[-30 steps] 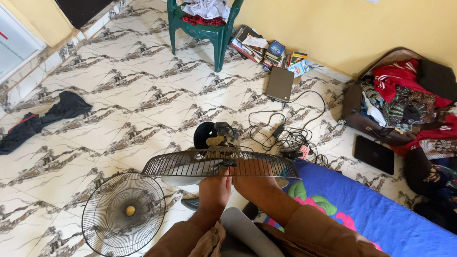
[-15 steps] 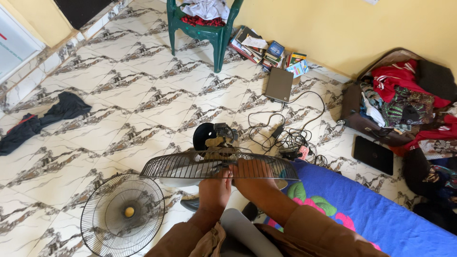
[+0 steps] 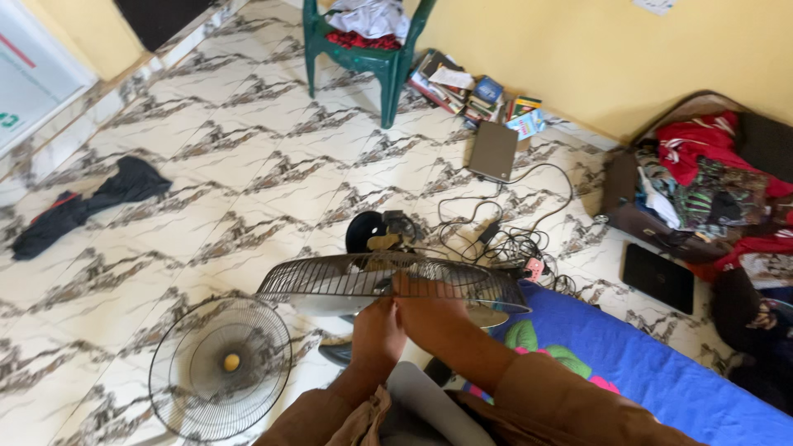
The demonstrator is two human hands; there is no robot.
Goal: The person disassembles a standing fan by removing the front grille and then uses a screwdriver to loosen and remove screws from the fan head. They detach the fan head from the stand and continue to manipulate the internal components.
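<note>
Far to your left a dark cloth (image 3: 91, 198) lies on the marbled floor (image 3: 248, 157), and nearer you a round wire fan guard (image 3: 220, 367) lies flat on the tiles, just beside your left hand (image 3: 378, 330). Both hands hold the other wire grille (image 3: 388, 281) level in front of you (over the fan body, its dark motor (image 3: 376, 233) showing behind): your left fingers close on its near rim, and your right hand (image 3: 429, 310) grips the rim just beside them. To the right sit tangled cables (image 3: 504, 239), a closed laptop (image 3: 493, 150) and the blue mattress (image 3: 652, 363).
</note>
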